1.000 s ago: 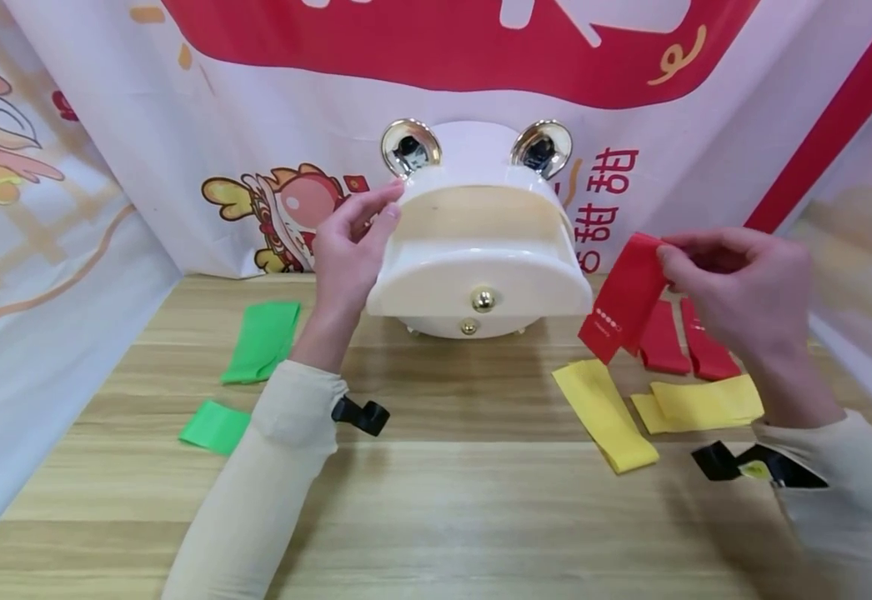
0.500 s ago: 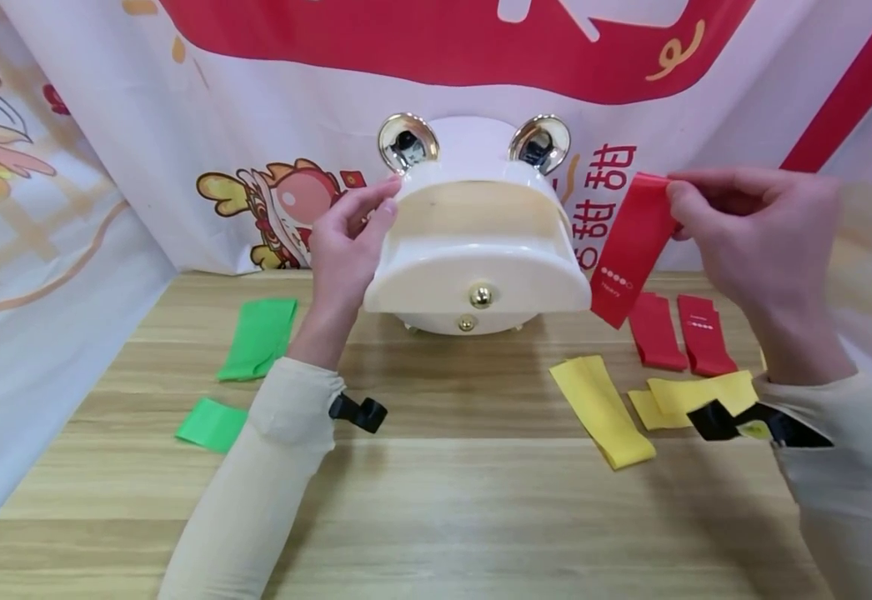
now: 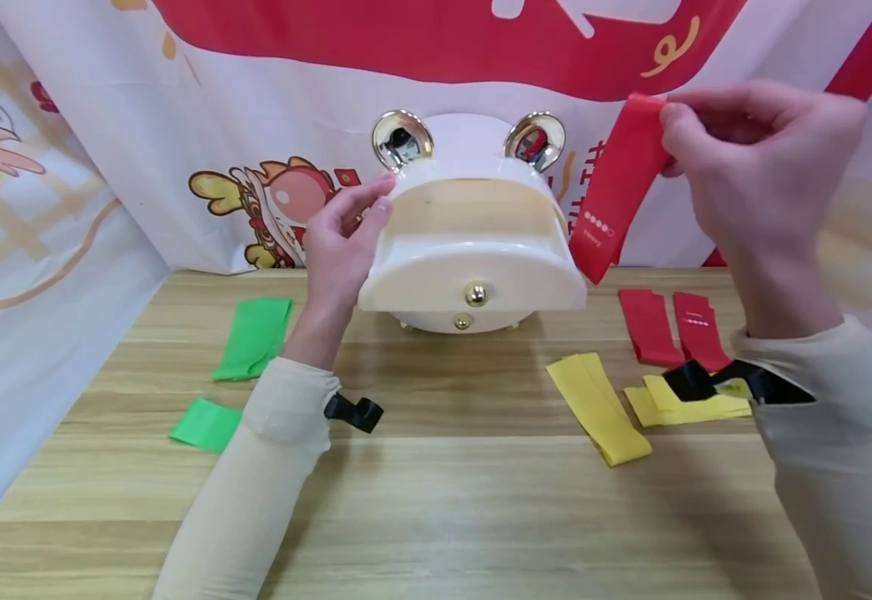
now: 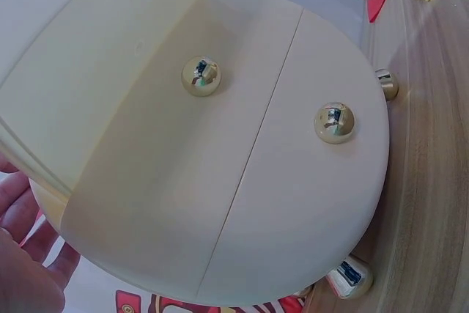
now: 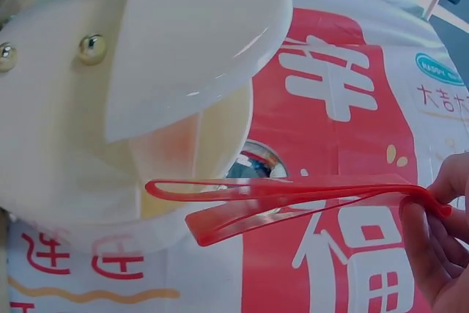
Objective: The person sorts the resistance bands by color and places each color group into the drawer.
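A white frog-shaped box (image 3: 473, 275) with gold-rimmed eyes and round gold knobs stands at the back of the table. Its upper part is open, and the cream inside (image 3: 477, 208) shows. My left hand (image 3: 342, 250) rests by the box's left edge, fingers loosely bent; in the left wrist view its fingers (image 4: 37, 247) lie beside the rim. My right hand (image 3: 762, 167) pinches the top end of a folded red resistance band (image 3: 619, 183), marked with small white dots. The band hangs in the air right of the box; in the right wrist view its loops (image 5: 293, 203) spread apart.
Two red bands (image 3: 649, 327) lie on the table (image 3: 443, 517) at right. Nearer are yellow bands (image 3: 599, 408), one partly behind the right wrist. Green bands (image 3: 252, 337) lie at left. A printed cloth (image 3: 256, 92) hangs behind the box.
My right hand has lifted the red band up from near the table to the height of the box's eyes. The left hand has stayed at the box's left edge.
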`<state>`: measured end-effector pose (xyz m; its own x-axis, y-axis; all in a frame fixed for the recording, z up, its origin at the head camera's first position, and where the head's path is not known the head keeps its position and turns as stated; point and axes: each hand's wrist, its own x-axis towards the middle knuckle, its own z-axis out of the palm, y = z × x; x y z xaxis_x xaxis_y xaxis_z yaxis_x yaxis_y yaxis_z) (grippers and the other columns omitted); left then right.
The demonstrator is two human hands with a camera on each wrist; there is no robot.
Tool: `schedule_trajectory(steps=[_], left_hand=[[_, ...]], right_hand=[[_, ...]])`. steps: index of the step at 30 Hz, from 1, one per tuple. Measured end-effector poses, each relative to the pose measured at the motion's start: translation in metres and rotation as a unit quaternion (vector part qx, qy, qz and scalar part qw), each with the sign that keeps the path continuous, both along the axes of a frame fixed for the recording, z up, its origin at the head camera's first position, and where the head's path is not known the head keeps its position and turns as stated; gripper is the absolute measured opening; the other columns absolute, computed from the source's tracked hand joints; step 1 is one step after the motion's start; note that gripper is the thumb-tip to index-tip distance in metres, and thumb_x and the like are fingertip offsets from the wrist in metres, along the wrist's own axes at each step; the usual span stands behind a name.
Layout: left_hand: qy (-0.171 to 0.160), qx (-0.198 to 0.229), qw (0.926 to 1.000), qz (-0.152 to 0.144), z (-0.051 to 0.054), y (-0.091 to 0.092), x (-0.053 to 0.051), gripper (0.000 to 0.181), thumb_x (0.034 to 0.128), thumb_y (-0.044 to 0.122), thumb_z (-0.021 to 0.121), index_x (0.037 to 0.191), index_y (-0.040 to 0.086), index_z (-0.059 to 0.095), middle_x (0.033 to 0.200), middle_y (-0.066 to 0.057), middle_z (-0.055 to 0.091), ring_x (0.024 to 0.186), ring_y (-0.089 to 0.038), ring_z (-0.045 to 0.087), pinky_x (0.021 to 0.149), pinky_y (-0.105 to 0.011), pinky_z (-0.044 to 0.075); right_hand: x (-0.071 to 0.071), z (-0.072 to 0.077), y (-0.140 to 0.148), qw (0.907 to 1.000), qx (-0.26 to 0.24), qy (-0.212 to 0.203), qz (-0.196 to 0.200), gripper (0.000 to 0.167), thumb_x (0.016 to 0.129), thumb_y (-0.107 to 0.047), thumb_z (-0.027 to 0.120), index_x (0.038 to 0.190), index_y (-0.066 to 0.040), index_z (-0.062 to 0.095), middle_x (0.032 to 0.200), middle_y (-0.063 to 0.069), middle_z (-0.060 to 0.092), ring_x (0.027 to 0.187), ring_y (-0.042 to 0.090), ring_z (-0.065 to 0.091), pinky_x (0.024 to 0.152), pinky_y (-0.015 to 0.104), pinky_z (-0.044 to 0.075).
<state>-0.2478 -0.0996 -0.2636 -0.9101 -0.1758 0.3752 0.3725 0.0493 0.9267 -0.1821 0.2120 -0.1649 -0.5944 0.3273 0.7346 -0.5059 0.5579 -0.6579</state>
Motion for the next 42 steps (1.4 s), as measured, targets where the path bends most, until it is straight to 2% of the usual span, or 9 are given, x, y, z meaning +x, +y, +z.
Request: schedule_trajectory(steps=[6,9,15,22,27,37,42], left_hand=[[0.0,-0.002,1.0,0.001,0.001,-0.001,0.0,0.025,0.1037,0.021,0.07,0.127,0.018,0.078,0.139,0.008,0.073,0.131,-0.006,0.066,0.109,-0.026,0.057],[-0.002,-0.005,1.0,0.004,0.0,-0.002,0.0,0.025,0.1037,0.022,0.07,0.127,0.019,0.078,0.139,0.008,0.073,0.131,-0.006,0.067,0.109,-0.027,0.057],[-0.003,-0.006,1.0,0.005,-0.002,-0.003,0.0,0.025,0.1037,0.022,0.07,0.127,0.019,0.078,0.139,0.008,0.074,0.131,-0.006,0.067,0.11,-0.027,0.056],[0.001,-0.003,1.0,0.002,-0.002,-0.001,-0.001,0.025,0.1035,0.022,0.07,0.127,0.018,0.078,0.138,0.007,0.074,0.13,-0.006,0.067,0.11,-0.027,0.056],[0.001,-0.005,1.0,0.0,-0.002,0.002,-0.001,0.025,0.1035,0.022,0.07,0.127,0.019,0.078,0.138,0.008,0.074,0.13,-0.006,0.068,0.109,-0.026,0.056],[0.01,-0.008,0.9999,0.007,-0.001,0.001,-0.001,0.025,0.1032,0.021,0.07,0.126,0.017,0.078,0.138,0.006,0.074,0.13,-0.006,0.067,0.109,-0.025,0.056],[0.01,-0.014,0.9998,0.011,-0.001,-0.001,-0.001,0.025,0.1034,0.022,0.07,0.126,0.018,0.078,0.137,0.007,0.074,0.13,-0.006,0.067,0.109,-0.026,0.056]], right_hand=[[-0.007,0.014,-0.012,0.9975,-0.022,0.056,0.036,0.022,0.094,-0.026,0.08,0.111,-0.013,0.084,0.111,0.001,0.083,0.09,0.007,0.078,0.091,0.019,0.061],[-0.009,0.018,-0.022,0.9958,-0.039,0.069,0.045,0.021,0.093,-0.023,0.08,0.11,-0.011,0.084,0.111,0.003,0.083,0.094,0.009,0.079,0.093,0.02,0.061],[-0.011,0.016,-0.039,0.9968,-0.059,0.045,0.031,0.024,0.093,-0.026,0.081,0.112,-0.012,0.084,0.114,0.0,0.083,0.103,0.009,0.078,0.103,0.023,0.059],[-0.013,-0.001,-0.043,0.9998,-0.015,0.005,-0.008,0.028,0.095,-0.036,0.077,0.116,-0.018,0.083,0.116,-0.003,0.082,0.104,0.007,0.078,0.099,0.022,0.06],[-0.012,-0.008,-0.037,0.9995,-0.006,-0.005,-0.03,0.03,0.095,-0.039,0.077,0.117,-0.019,0.083,0.118,-0.002,0.082,0.104,0.007,0.077,0.098,0.022,0.061],[-0.007,-0.019,-0.041,0.9997,0.015,-0.007,-0.02,0.033,0.095,-0.042,0.076,0.116,-0.018,0.083,0.114,-0.002,0.083,0.099,0.004,0.078,0.095,0.02,0.061],[-0.006,-0.023,-0.047,0.9994,0.031,-0.011,-0.009,0.03,0.096,-0.039,0.075,0.113,-0.016,0.084,0.109,0.003,0.084,0.089,-0.001,0.076,0.086,0.015,0.06]])
